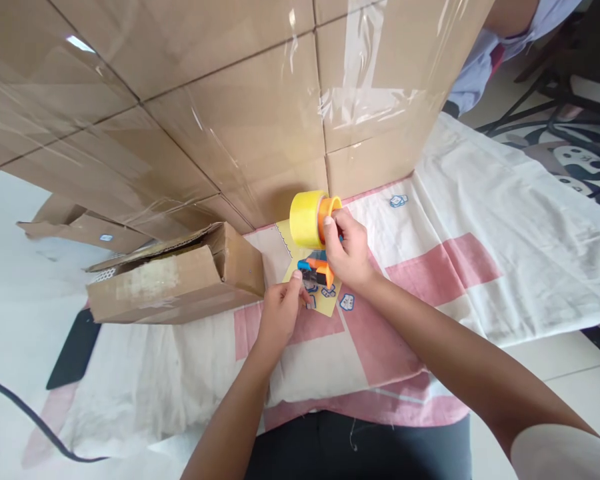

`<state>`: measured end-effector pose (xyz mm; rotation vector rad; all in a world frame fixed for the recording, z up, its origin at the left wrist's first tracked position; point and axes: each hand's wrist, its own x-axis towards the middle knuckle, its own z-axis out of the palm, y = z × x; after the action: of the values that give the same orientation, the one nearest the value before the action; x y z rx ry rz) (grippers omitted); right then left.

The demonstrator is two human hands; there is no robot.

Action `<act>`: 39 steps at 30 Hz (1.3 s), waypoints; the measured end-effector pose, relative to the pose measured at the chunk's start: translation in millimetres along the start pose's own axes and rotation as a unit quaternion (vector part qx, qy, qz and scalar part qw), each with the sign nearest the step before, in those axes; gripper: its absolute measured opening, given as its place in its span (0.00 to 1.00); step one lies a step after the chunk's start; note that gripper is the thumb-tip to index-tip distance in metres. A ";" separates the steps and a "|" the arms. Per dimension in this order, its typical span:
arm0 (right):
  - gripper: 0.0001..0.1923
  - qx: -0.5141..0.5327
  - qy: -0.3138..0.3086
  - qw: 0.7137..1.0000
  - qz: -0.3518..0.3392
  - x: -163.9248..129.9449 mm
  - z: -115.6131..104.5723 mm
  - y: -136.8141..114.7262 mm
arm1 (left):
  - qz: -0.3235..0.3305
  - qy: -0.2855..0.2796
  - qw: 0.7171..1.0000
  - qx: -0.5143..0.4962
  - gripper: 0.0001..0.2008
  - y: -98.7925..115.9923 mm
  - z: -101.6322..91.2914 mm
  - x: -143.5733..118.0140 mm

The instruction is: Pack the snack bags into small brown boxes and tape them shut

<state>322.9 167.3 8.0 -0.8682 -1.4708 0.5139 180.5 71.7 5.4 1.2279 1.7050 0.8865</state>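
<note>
An orange tape dispenser (329, 275) carries a wide roll of yellow packing tape (306, 220). My right hand (349, 248) is closed around the dispenser at its roll side and holds it tilted over the cloth. At the dispenser's blue and black front end, my left hand (283, 308) pinches the loose end of the tape between thumb and fingers. Below both hands lies a yellow paper sheet (325, 305) with small blue-edged cartoon pictures. Part of that sheet is hidden by the dispenser and my hands.
Tall stacked cardboard cartons (240, 107), wrapped with clear tape, stand just beyond my hands. To the left lies a worn cardboard box (180, 283); a dark phone-like slab (75, 350) is past it. A pink-and-white cloth (430, 280) covers the surface. Another person's sleeve (473, 73) shows upper right.
</note>
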 end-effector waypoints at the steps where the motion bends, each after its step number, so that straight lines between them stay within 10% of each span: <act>1: 0.19 -0.001 -0.002 1.000 -0.004 -0.1 0.3 -0.8 | 0.007 0.013 0.999 0.046 0.31 -0.8 -2.6 -0.7; 8: 0.18 0.018 0.010 1.000 0.009 0.4 0.8 -0.8 | 0.125 0.142 0.972 0.136 0.17 -0.3 -15.8 -2.2; 14: 0.19 0.033 -0.020 0.999 0.000 -0.2 -1.2 -8.6 | 0.146 -0.006 0.987 -0.066 0.14 1.7 -7.8 20.3; 17: 0.19 0.027 -0.037 0.999 -0.021 -1.4 -2.1 -13.1 | 0.162 0.069 0.983 -0.058 0.11 -3.9 -7.6 17.6; 20: 0.19 0.039 -0.021 0.999 -0.001 -1.3 -2.0 -14.4 | 0.311 0.184 0.929 0.082 0.09 -7.1 -11.0 1.4; 26: 0.20 0.044 0.019 0.991 0.124 2.6 -1.5 -10.8 | 0.517 0.187 0.777 0.306 0.14 7.4 -14.2 -14.9; 29: 0.21 0.031 0.010 0.987 0.159 4.2 -3.5 -9.2 | 0.494 0.178 0.781 0.338 0.10 18.8 -10.8 -13.9; 35: 0.20 -0.013 0.022 0.991 0.131 5.7 -7.5 -6.4 | 0.234 0.093 0.907 0.338 0.08 38.7 -3.5 -21.0; 39: 0.20 -0.041 0.009 0.996 0.079 5.2 -8.4 -6.7 | 0.118 0.044 0.937 0.327 0.09 47.5 -0.1 -20.2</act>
<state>330.1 165.6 17.4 -1.0579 -1.4218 0.5649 201.5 65.1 52.1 1.8832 2.0360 0.5133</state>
